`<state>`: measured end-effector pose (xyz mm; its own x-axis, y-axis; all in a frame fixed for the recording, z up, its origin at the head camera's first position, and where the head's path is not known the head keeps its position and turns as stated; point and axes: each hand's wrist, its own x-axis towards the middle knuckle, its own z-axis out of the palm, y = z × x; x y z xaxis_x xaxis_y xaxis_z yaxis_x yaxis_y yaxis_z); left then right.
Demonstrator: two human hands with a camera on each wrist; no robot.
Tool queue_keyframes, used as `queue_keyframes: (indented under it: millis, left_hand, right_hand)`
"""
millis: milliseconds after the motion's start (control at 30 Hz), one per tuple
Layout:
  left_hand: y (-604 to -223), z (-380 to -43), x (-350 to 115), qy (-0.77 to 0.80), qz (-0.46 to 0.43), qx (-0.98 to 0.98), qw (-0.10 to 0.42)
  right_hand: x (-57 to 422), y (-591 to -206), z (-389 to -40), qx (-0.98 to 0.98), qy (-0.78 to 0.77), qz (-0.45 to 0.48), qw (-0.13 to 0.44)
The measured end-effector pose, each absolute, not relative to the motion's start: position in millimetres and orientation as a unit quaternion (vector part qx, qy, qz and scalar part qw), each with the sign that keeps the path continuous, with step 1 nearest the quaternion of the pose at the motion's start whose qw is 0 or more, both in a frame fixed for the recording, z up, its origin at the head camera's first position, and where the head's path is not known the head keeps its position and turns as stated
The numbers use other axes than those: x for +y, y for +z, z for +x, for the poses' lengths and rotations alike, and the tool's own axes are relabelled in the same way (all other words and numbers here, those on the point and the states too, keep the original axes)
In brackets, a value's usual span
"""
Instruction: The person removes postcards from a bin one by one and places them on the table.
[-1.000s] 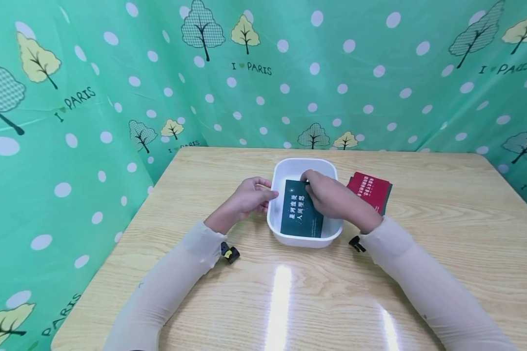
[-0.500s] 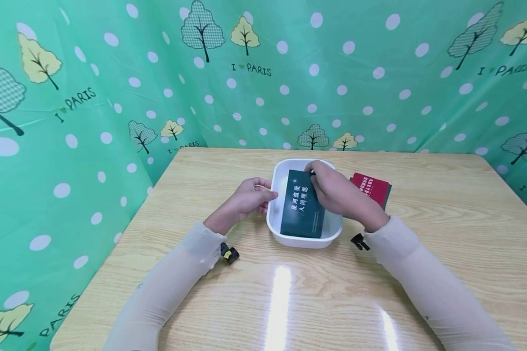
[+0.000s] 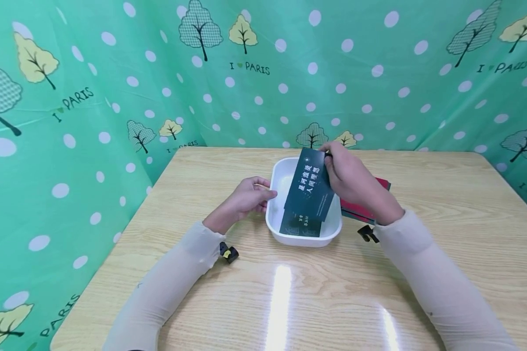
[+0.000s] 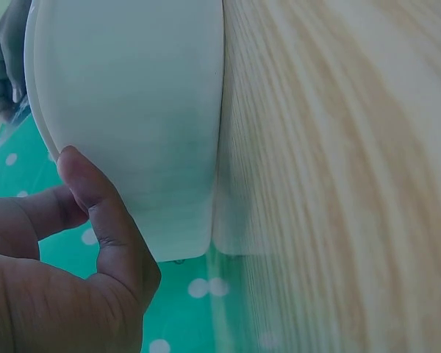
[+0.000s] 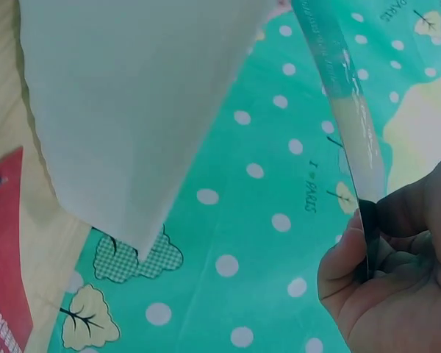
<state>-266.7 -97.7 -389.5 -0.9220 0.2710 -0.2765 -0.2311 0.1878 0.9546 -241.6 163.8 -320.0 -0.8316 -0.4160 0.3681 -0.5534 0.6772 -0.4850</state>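
A white rectangular plastic basin (image 3: 307, 242) stands on the table, and my left hand (image 3: 251, 196) holds its left rim. In the left wrist view, the thumb presses the edge of the basin (image 4: 147, 118). My right hand (image 3: 348, 174) pinches a dark green card (image 3: 308, 184) with white lettering by its upper right corner. This card is tilted above the basin. Below it, partly covered, another dark green card (image 3: 299, 227) lies inside the basin. In the right wrist view, the held card (image 5: 356, 125) appears almost edge-on between thumb and fingers.
Red and dark green cards (image 3: 359, 210) lie right of the basin, partly hidden by my right forearm. Black strap buckles (image 3: 229, 253) hang at both wrists. A green polka-dot curtain (image 3: 254, 87) hangs behind the wooden table (image 3: 228, 302) and along its left.
My right hand has risen away from me, drawing the dark green card up and tilting it. Another dark card in the basin has come into view. The left hand has stayed at the rim.
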Motion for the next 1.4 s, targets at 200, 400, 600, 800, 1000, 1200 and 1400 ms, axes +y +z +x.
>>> queue_keyframes:
  millis: [200, 400, 600, 800, 1000, 1200, 1400]
  left_hand:
    - [-390.7, -267.3, -97.3, 0.643, 0.012, 0.739, 0.199]
    - [-389.5, -266.5, -97.1, 0.641, 0.013, 0.742, 0.195]
    - [-390.1, -267.3, -97.2, 0.644, 0.015, 0.739, 0.195]
    - [-389.0, -266.1, -97.8, 0.645, 0.014, 0.738, 0.197]
    - [-389.0, -265.1, -98.4, 0.643, 0.016, 0.738, 0.201]
    - [-389.3, -265.6, -98.5, 0.643, 0.016, 0.739, 0.200]
    - [-387.9, -264.7, -98.1, 0.641, 0.015, 0.742, 0.199]
  right_hand:
    - [176.3, -315.6, -244.2, -0.896, 0.315, 0.269, 0.162]
    - [191.8, -308.3, -248.1, -0.891, 0.325, 0.247, 0.198]
    - [206.7, -304.0, -253.1, -0.885, 0.336, 0.226, 0.230]
    - [221.6, -302.9, -257.6, -0.892, 0.348, 0.174, 0.228]
    - [238.6, -305.2, -263.2, -0.897, 0.364, 0.123, 0.216]
    - [257.7, -309.9, -271.3, -0.902, 0.367, 0.076, 0.216]
    - [273.0, -319.1, -279.6, -0.908, 0.364, 0.045, 0.202]
